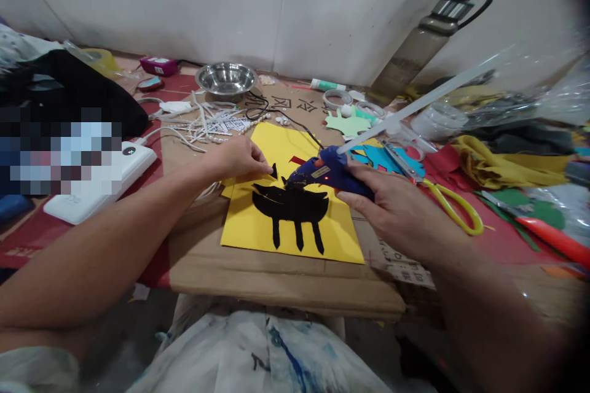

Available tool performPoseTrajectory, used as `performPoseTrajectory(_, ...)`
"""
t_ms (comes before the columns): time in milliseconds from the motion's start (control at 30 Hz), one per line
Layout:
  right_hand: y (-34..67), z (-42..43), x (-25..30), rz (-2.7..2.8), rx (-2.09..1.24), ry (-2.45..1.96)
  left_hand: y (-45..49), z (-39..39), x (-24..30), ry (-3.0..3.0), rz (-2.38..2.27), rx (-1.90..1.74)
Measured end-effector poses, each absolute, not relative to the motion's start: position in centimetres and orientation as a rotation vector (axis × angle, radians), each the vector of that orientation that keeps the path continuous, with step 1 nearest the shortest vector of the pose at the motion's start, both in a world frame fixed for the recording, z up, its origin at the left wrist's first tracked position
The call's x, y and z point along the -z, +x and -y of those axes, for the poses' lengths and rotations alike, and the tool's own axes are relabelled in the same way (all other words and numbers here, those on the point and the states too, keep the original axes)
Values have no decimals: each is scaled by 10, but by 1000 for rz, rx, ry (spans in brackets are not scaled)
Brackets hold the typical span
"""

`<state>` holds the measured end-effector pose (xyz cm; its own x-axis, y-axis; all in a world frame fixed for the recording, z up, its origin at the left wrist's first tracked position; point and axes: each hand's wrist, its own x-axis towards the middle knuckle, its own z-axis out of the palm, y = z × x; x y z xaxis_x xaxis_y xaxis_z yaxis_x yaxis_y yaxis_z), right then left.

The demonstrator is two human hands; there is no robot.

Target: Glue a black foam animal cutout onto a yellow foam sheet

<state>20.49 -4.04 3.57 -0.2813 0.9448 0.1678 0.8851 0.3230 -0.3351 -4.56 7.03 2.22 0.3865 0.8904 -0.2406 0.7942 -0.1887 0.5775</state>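
My right hand [382, 199] is wrapped round a blue glue gun [338, 177], from whose back a long clear glue stick [428, 97] sticks out up to the right. A small red light glows on the gun, and its nozzle end is over the upper edge of a black cut-out shape [290, 204] with three leg-like strips. That shape lies on a yellow sheet [343, 239]. At the sheet's upper left, my left hand [244, 158] pinches a small black pointed piece [275, 171] between thumb and finger. A bit of dark red [298, 161] shows behind the gun.
A steel bowl [225, 78] and white cords [193, 120] lie beyond my left hand. The white power bank [99, 187] is at left. Yellow-handled scissors [454, 206], an orange-handled cutter [553, 236] and fabric scraps lie at right, with a bottle [415, 46] behind. Cardboard [276, 279] covers the table.
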Motion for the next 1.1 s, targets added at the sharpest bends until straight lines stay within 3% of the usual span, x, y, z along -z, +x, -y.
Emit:
performPoseTrajectory(733, 187, 34, -36, 2227, -186, -1742, -44, -70, -22, 2011, -1430, -159)
performPoseTrajectory(1100, 194, 36, -34, 2192, -339, -1705, -42, -66, -26, 1983, -1467, -157)
